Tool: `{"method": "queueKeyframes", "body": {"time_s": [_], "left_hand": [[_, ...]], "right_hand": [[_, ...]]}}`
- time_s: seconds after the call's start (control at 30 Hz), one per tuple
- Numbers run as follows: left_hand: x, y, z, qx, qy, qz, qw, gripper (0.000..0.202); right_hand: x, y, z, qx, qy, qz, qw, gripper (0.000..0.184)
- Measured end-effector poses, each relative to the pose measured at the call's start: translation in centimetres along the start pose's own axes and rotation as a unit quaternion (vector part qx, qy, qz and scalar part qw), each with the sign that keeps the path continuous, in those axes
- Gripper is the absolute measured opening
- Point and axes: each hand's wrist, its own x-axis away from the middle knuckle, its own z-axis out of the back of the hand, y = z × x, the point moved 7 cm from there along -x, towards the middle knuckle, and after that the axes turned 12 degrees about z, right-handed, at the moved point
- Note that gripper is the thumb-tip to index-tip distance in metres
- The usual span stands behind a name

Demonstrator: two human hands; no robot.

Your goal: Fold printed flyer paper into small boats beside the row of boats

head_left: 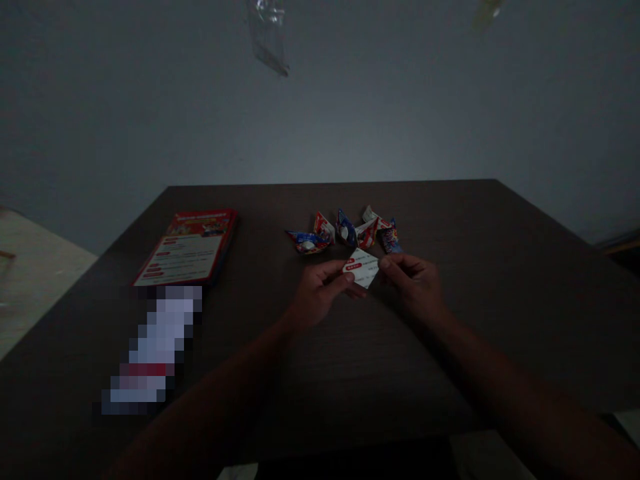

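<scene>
Between my two hands is a small folded piece of printed paper (364, 269), white with red labels and dark text, its outline like a diamond. My left hand (323, 287) pinches its left corner, thumb on top and fingers beneath. At the right corner, my right hand (413, 280) grips it between thumb and fingertips. Just beyond the hands sit several folded paper shapes (309, 242) in blue, red and white print, with pointed ends turned up. The undersides of the fingers are hidden.
A stack of red-bordered printed sheets (187, 250) lies at the left of the dark wooden table (280, 400). In front of it is a pixelated, bright oblong thing (160, 347). A pale wall (400, 100) rises behind, with a clear plastic pouch (270, 37) on it.
</scene>
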Motion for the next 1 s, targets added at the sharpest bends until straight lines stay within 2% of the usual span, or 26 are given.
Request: {"method": "queueKeyframes", "body": {"time_s": [0.27, 0.5, 0.8, 0.9, 1.0], "left_hand": [[0.1, 0.2, 0.1, 0.015, 0.032, -0.003, 0.999, 0.030], [0.1, 0.5, -0.1, 0.000, 0.020, -0.006, 1.000, 0.026], [-0.1, 0.0, 0.1, 0.064, 0.003, 0.042, 0.997, 0.027], [-0.2, -0.3, 0.2, 0.083, 0.002, 0.056, 0.995, 0.028], [-0.3, -0.4, 0.4, 0.100, 0.004, 0.070, 0.993, 0.026]], "right_hand": [[0.1, 0.1, -0.1, 0.001, 0.008, -0.012, 1.000, 0.026], [0.2, -0.2, -0.4, 0.004, -0.003, -0.013, 1.000, 0.026], [0.3, 0.5, -0.7, 0.001, -0.029, -0.023, 0.999, 0.026], [0.2, 0.0, -0.8, 0.000, -0.054, 0.020, 0.998, 0.022], [0.1, -1.7, -0.6, 0.045, -0.086, 0.127, 0.987, 0.025]]}}
